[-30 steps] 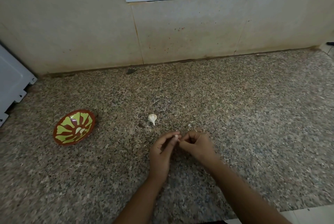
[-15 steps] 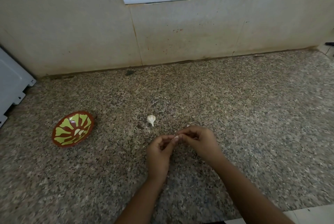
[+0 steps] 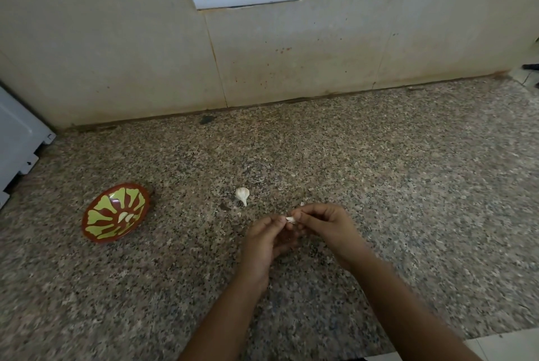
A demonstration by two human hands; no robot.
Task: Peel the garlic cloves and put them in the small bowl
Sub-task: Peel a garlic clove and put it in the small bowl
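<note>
Cloves (image 3: 126, 216) peeled and in bowl (image 3: 102, 239) at nine o'clock: seemingly two. Pinching third clove (image 3: 290, 219) between left hand (image 3: 262, 241) and right hand (image 3: 323, 226), apparently mid-peel. Yet to peel: unpeeled clove (image 3: 242, 194) on tabletop (image 3: 408, 185) at eleven o'clock.

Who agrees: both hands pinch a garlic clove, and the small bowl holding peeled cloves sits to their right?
No: the head view shows the small bowl to their left. The left hand and right hand do pinch the garlic clove.

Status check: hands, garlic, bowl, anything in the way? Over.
Left hand and right hand both pinching one garlic clove. Small bowl off left, peeled cloves in it. Second garlic piece loose on counter, not blocking.
</note>
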